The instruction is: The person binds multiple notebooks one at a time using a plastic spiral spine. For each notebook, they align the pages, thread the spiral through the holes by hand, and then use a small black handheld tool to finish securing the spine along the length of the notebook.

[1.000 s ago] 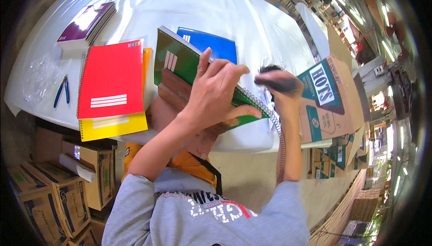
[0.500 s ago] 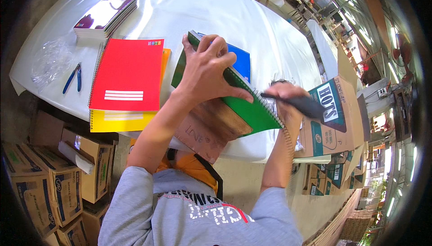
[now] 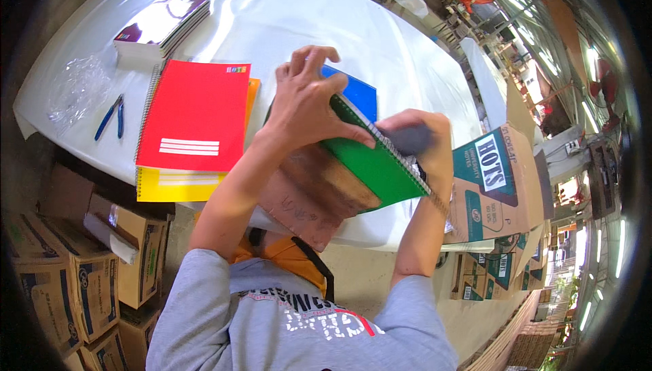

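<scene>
My left hand (image 3: 305,99) grips a green notebook (image 3: 373,174), tilted with its punched edge up, thumb on the near cover and fingers over the far side. Wire coil (image 3: 440,201) sticks out past the notebook's lower right end, beside my right wrist. My right hand (image 3: 431,133) is closed around a dark, rounded tool (image 3: 407,139) held against the punched edge. Motion blurs the tool, so its exact kind is unclear. Under the notebook a worn brown board (image 3: 299,205) juts over the table's near edge. A blue notebook (image 3: 358,93) shows behind my left hand.
Left on the white-covered table (image 3: 272,4) lie a red notebook (image 3: 193,109) over a yellow one (image 3: 180,184), blue-handled pliers (image 3: 111,120), clear plastic wrap (image 3: 78,93) and a notebook stack (image 3: 159,28). An open carton (image 3: 496,181) stands right; more cartons (image 3: 95,289) sit lower left.
My right hand and the dark tool have moved left and up along the notebook's punched edge. The notebook and my left hand have shifted only slightly.
</scene>
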Demonstrator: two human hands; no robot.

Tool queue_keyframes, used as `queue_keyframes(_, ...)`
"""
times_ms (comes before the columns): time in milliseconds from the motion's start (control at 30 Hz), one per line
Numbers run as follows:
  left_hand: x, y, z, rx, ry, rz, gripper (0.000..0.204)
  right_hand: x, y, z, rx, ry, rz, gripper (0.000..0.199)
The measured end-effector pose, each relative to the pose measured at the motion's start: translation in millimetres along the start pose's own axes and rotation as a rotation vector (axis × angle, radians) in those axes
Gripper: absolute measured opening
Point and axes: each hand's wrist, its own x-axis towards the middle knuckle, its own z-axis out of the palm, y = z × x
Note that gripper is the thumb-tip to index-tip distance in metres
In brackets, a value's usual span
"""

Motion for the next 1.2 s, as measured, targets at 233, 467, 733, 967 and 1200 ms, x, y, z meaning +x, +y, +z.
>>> queue_keyframes(233, -3, -4, 0, -0.108, 0.026, 0.037, 0.070, 6, 4, 19, -0.041, -0.062, 0.135, 0.021)
queue_keyframes(467, -1, -3, -3, -0.086, -0.014, 0.022, 0.069, 18, 1, 31, -0.058, -0.040, 0.089, 0.020)
queue_keyframes(733, -4, -23, -1, -0.159, 0.096, 0.009, 0.079, 41, 24, 34, -0.230, 0.028, 0.096, 0.022)
queue_keyframes(967, -14, -45, 17, -0.478, 0.318, -0.095, 0.104, 42, 16, 44, -0.285, -0.098, 0.108, 0.019)
queue_keyframes(1200, -16, -37, 8, -0.574, 0.010, -0.382, 0.087, 52, 26, 48, -0.282, -0.060, 0.021, 0.020)
